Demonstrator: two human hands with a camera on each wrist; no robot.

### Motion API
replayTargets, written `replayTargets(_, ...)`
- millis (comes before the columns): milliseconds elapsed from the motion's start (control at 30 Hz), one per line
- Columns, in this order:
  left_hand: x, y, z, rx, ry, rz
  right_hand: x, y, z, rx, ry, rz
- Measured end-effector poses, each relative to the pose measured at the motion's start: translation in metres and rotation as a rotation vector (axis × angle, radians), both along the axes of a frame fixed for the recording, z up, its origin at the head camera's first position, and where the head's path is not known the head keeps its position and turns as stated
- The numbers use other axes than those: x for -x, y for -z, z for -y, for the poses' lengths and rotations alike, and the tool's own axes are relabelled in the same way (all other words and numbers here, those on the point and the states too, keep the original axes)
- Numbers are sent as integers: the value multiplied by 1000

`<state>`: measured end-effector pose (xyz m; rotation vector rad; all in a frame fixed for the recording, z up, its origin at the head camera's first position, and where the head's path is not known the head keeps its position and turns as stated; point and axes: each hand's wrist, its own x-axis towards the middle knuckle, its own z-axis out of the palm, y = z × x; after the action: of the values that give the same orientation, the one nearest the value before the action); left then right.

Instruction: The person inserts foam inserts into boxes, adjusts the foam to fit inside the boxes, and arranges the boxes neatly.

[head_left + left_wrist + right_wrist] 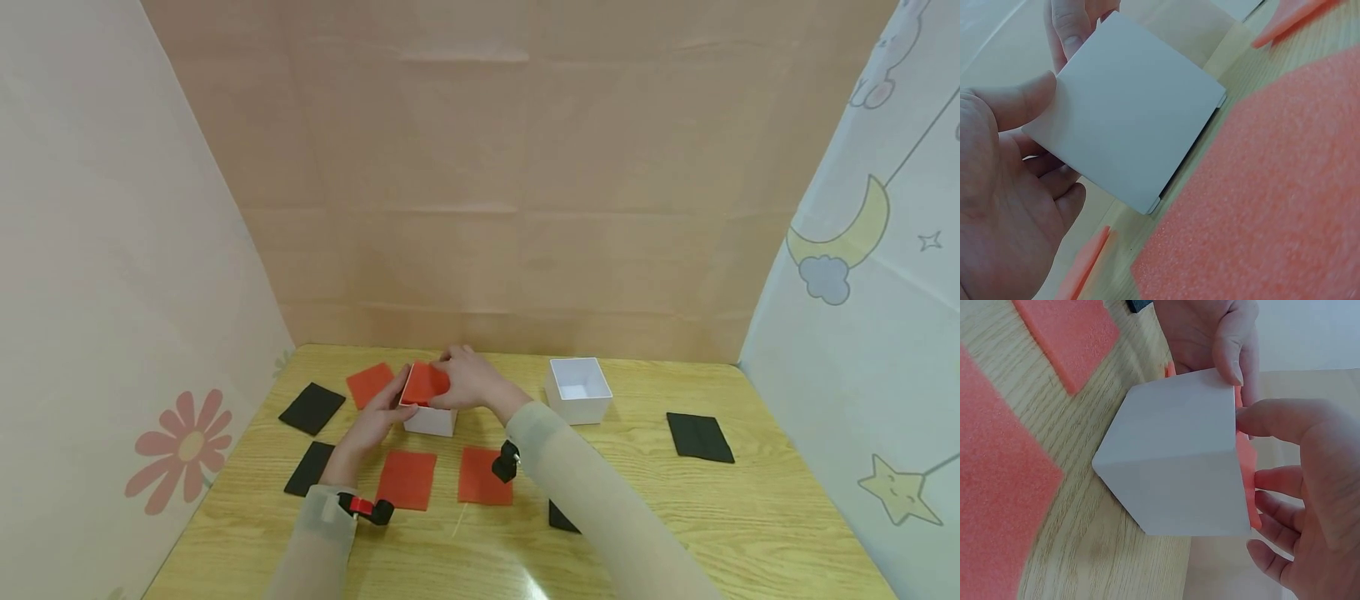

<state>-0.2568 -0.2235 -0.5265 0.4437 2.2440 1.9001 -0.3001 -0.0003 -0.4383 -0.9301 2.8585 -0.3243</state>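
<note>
A square white box (pixel 430 422) stands on the wooden table, left of centre. My left hand (pixel 377 419) grips its left side, thumb over the front wall and fingers along the side, as the left wrist view also shows. Over the box's mouth lies a red foam sheet (pixel 425 383), its uneven edge showing just above the rim in the right wrist view. Reaching over from the right, my right hand (pixel 474 381) holds this sheet at the opening, thumb by the front rim and fingers bent across it. The inside of the box is hidden.
Another white box (pixel 588 410), open at the top, stands to the right. Red foam squares (pixel 407 481) lie in front of and behind the left hand. Several black squares (pixel 700 436) lie at both sides, one (pixel 562 517) partly under the right forearm. Walls enclose the table's back and sides.
</note>
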Motion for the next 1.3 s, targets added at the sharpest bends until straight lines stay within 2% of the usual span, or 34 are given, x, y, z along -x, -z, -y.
replayTargets(367,2,1,-3,0,4,-19,1,1,-3,-69,-69,-36)
replayTargets(533,4,4,-2,-3,9,-28,2,1,-5,-68,-84,-24)
replayTargets(767,3,3,-3,-15,3,-18,7,4,-5,-32,-76,-54)
replayTargets(933,3,2,-3,14,-11,-17,8,5,-2,12,-60,-77)
replayTargets(1133,4,2,-4,38,-26,-8,7,5,0,8,-52,-88)
replayTargets(1300,5,4,-3,19,-15,-6,8,7,2,2,-57,-102)
